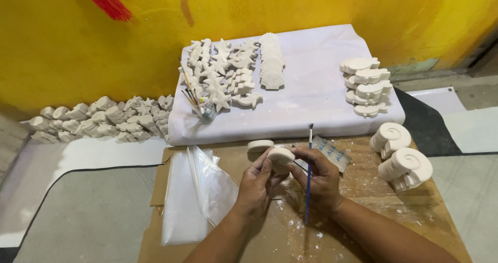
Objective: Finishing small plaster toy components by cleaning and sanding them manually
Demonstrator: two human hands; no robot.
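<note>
Fingers first: the left hand (257,182) has its fingertips clamped around a small white plaster piece (280,156), holding it up just above the cardboard board (363,211). The right hand (319,177) is pinched shut on a thin blue-handled paintbrush (309,175). The brush stands nearly upright, bristles at the top and handle pointing down toward the person. The plaster piece sits immediately left of the brush shaft, close enough that they look to be touching or nearly so, hard to tell. The left hand is the one right on it. Clear plastic bags (199,190) lie to the left, and spiral shell castings (402,156) sit off to the right.
</note>
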